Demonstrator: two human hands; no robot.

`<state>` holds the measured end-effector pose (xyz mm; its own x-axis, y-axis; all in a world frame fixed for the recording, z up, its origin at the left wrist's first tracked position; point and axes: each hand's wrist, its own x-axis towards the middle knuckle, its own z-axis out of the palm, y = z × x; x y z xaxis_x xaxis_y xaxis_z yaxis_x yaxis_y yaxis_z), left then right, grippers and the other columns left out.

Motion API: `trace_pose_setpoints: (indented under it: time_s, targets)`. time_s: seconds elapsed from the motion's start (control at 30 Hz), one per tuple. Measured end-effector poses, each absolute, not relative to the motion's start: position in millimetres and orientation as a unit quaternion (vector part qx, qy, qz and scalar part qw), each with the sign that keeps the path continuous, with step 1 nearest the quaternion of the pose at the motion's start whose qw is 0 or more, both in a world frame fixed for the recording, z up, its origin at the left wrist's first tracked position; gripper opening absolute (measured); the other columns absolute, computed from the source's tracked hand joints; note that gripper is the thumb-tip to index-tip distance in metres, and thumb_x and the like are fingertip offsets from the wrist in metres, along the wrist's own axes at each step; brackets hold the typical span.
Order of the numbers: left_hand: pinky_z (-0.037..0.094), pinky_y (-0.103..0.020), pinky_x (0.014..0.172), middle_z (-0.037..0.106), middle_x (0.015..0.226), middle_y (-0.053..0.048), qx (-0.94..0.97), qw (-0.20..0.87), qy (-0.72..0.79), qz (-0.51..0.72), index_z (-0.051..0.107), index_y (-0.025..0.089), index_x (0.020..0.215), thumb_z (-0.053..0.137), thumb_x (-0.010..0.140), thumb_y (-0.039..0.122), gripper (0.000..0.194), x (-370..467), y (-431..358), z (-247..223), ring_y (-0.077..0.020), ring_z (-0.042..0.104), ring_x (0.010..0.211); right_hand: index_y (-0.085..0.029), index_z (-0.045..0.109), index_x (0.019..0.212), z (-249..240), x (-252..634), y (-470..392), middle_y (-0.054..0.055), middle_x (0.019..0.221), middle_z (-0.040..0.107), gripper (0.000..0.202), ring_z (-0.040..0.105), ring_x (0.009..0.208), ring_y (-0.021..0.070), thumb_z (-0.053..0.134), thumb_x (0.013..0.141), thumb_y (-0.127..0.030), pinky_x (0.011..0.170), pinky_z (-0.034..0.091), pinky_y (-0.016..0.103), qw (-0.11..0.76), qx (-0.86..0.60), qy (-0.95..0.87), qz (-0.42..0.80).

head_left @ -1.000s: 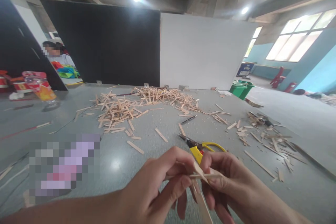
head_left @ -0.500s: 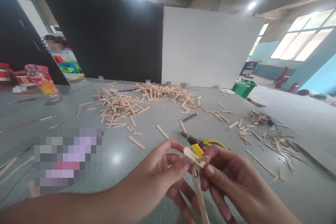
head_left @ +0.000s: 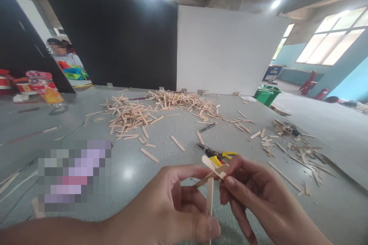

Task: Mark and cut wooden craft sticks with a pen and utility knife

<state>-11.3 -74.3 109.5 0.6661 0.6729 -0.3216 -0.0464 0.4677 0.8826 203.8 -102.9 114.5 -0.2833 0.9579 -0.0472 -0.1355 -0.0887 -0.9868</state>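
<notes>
1. Crossed sticks [head_left: 211, 165] are held up at lower centre of frame, between both hands; an X is formed at the top.
2. An upright stick [head_left: 210, 195] is seen hanging down below the X; its lower part is covered by the left thumb.
3. Right hand [head_left: 255, 189], lower right of centre: narrow, right end of the X pinched between thumb and index.
4. Left hand [head_left: 169, 203], lower centre: half curled about the upright stick, index laid along the X's lower left arm, thumb dropped low. Whether the stick is firmly gripped can't be told.
5. Pliers [head_left: 210, 153], yellow-handled, are placed on the table [head_left: 129, 195] just behind the X; handles are partly hidden by the right hand.
6. Pen [head_left: 208, 127] is seen further back, right of centre.
7. Sticks are heaped at mid-frame: left heap [head_left: 129, 116], and back heap [head_left: 181, 101] near the panels.
8. Scraps [head_left: 304, 153] are scattered at right.
9. Table is backed by a black panel [head_left: 123, 38] and a white panel [head_left: 224, 49], side by side.
10. Bottle [head_left: 52, 93] is stood at left; purple item [head_left: 83, 164], lower left, is pixelated, can't be identified.
11. Green bin [head_left: 266, 95] is seen at right, past the white panel.
</notes>
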Motion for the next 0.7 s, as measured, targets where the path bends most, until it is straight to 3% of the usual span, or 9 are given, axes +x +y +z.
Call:
trace_pose_setpoints:
  time_s: [0.2,0.33,0.47,0.53,0.6,0.63,0.7]
  targets:
    - [0.051,-0.024,0.075,0.068,0.077,0.004,0.502,0.757,0.3,0.291,0.066,0.025,0.126,0.095,0.073,0.03,0.06,-7,-69,113,-0.0133,0.064,0.076,-0.018,0.055,0.089,117,205,-103,0.0,0.073,0.068,0.046,0.053,0.038,0.0014,0.068,0.096,-0.062,0.035,0.035,0.009,0.397,-0.404,-0.519,0.64]
    - [0.05,-0.023,0.073,0.067,0.077,0.005,0.505,0.744,0.299,0.319,0.064,0.024,0.124,0.095,0.074,0.031,0.059,-7,-68,119,-0.0116,0.062,0.074,-0.018,0.054,0.087,120,204,-102,-0.002,0.069,0.065,0.05,0.05,0.037,0.0011,0.067,0.094,-0.066,0.034,0.032,0.01,0.365,-0.418,-0.522,0.648]
    - [0.054,-0.027,0.082,0.072,0.087,0.0,0.511,0.716,0.348,0.325,0.066,0.021,0.128,0.093,0.077,0.036,0.06,-8,-66,123,-0.0158,0.067,0.086,-0.018,0.052,0.086,119,203,-100,-0.003,0.068,0.063,0.05,0.048,0.036,0.0,0.065,0.096,-0.066,0.034,0.028,0.01,0.365,-0.418,-0.524,0.646]
    - [0.056,-0.029,0.084,0.074,0.099,-0.003,0.512,0.695,0.371,0.343,0.07,0.022,0.128,0.094,0.075,0.037,0.06,-7,-63,124,-0.0179,0.068,0.091,-0.019,0.052,0.087,117,202,-98,-0.003,0.068,0.062,0.051,0.047,0.035,0.0002,0.065,0.095,-0.067,0.033,0.028,0.01,0.37,-0.413,-0.524,0.647]
    - [0.06,-0.031,0.082,0.071,0.125,-0.007,0.514,0.672,0.382,0.371,0.075,0.024,0.121,0.096,0.071,0.037,0.055,-6,-60,125,-0.0197,0.07,0.095,-0.019,0.053,0.088,115,203,-96,-0.004,0.068,0.062,0.05,0.046,0.035,0.0004,0.065,0.095,-0.067,0.033,0.03,0.011,0.373,-0.405,-0.525,0.649]
    - [0.06,-0.031,0.082,0.066,0.138,-0.007,0.523,0.658,0.383,0.383,0.079,0.025,0.114,0.096,0.071,0.038,0.048,-5,-58,125,-0.0211,0.07,0.1,-0.019,0.053,0.088,114,203,-95,-0.004,0.069,0.062,0.049,0.046,0.035,0.0005,0.066,0.095,-0.066,0.033,0.031,0.011,0.373,-0.401,-0.527,0.65]
    - [0.06,-0.029,0.085,0.064,0.143,-0.006,0.56,0.626,0.377,0.39,0.083,0.024,0.096,0.092,0.076,0.039,0.026,-5,-55,126,-0.0255,0.066,0.118,-0.019,0.052,0.088,112,203,-92,-0.004,0.071,0.063,0.047,0.046,0.036,0.0002,0.065,0.097,-0.064,0.033,0.031,0.01,0.373,-0.395,-0.534,0.649]
